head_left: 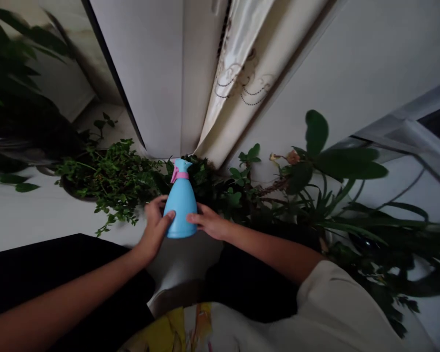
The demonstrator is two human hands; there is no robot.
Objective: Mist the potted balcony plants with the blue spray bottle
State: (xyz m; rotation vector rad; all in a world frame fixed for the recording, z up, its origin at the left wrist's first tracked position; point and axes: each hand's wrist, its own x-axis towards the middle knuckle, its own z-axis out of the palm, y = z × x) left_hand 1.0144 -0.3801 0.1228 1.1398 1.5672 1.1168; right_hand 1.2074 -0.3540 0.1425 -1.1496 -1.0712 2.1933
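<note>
A light blue spray bottle [181, 205] with a pink trigger and collar is held upright in front of me, between both hands. My left hand [155, 225] grips its left side, thumb across the front and the other fingers behind. On the right side, near the base, my right hand [209, 222] is closed on the bottle with its thumb on the front. The fingers behind the bottle are mostly hidden. Just beyond it stand leafy green plants, among them a bushy potted plant [113, 176] to the left.
A patterned cream curtain [238, 83] hangs beside a tall white panel [146, 73] ahead. To the right, a broad-leaved plant [348, 166] and long-leaved plants spread low. A white metal rack [418, 127] stands at the far right. Dark foliage [18, 88] fills the upper left.
</note>
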